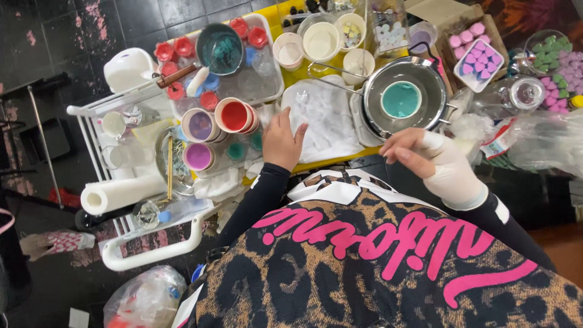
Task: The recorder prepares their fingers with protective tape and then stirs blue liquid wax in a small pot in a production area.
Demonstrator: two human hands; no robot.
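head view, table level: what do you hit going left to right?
Paper towel roll → purple-filled cup → red-filled cup → left hand on the white cloth → metal pot of teal liquid → right hand → tray of pink pieces.

head camera, steeply downward, close

Cups point(234, 115) left, pot point(402, 97) right.

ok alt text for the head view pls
Seen from above, a person's left hand rests on a white cloth, while the bandaged right hand hovers by a metal pot holding teal liquid, amid cups of coloured liquid.
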